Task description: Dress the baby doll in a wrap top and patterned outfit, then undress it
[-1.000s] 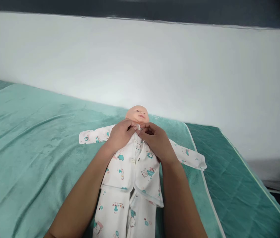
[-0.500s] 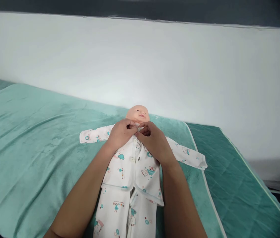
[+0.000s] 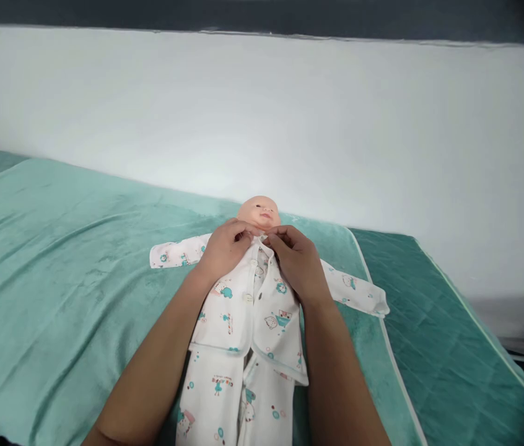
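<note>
Both hands, left hand (image 3: 227, 248) and right hand (image 3: 296, 260), pinch the printed jacket (image 3: 248, 310) shut at its collar just below the doll's head (image 3: 261, 212); the lower front hangs unfastened.

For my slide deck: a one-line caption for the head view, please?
Left hand and right hand pinch the collar of a doll's printed shirt on a green towel.

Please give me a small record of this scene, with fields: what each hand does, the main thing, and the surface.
left hand: pinches the shirt collar at the doll's neck
right hand: pinches the collar's other side
doll: lies face up, sleeves spread
shirt: white, printed, buttoned down the front
towel: green, under the doll
wall: white, behind
</note>
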`<state>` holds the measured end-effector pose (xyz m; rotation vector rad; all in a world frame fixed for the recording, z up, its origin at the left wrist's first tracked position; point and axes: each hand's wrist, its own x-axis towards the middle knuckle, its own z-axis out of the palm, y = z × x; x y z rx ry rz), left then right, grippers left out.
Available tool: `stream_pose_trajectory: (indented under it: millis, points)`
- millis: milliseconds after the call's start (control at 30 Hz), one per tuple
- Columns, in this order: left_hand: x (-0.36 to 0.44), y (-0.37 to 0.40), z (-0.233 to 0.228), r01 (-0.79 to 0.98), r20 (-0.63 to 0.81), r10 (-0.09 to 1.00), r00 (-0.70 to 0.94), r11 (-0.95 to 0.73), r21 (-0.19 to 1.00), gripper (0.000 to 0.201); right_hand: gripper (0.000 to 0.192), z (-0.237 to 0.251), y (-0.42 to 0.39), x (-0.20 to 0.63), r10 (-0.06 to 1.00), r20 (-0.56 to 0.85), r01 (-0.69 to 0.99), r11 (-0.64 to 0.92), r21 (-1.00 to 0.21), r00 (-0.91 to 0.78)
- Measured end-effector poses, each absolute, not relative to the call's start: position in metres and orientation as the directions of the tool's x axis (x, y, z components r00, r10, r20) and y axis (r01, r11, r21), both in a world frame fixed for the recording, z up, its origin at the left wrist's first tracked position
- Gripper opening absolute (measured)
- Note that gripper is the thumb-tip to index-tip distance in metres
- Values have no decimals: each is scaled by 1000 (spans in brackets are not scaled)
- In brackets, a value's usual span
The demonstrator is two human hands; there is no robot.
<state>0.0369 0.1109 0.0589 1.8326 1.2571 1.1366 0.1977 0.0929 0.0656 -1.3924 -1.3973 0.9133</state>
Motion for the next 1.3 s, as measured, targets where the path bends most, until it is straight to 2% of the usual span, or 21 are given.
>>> stream_pose_trajectory:
  millis: [100,200,433,600,800,1100,1300]
  points:
    - [37,111,60,408,288,946,150,-325,853,24,11,64,93,193,978,172,396,112,-911,118]
    - [37,110,61,417,287,946,152,-324,849,24,13,63,93,190,956,266,489,176,-854,120]
    - [36,107,59,368,382,896,228,-442,818,38,19,59,93,191,924,351,494,237,-837,150]
    - [37,109,53,439,404,888,220,-460,772,41,22,58,93,191,903,407,538,277,-796,138]
    - [37,110,50,513,417,882,220,-468,720,38,26,59,92,191,907,415,594,294,-749,75]
    - [37,109,54,531,393,895,208,-441,723,39,22,55,95,192,914,382,518,263,-814,135]
    - [38,109,52,537,418,878,234,-476,697,37,25,56,96,193,910,400,550,282,-786,105]
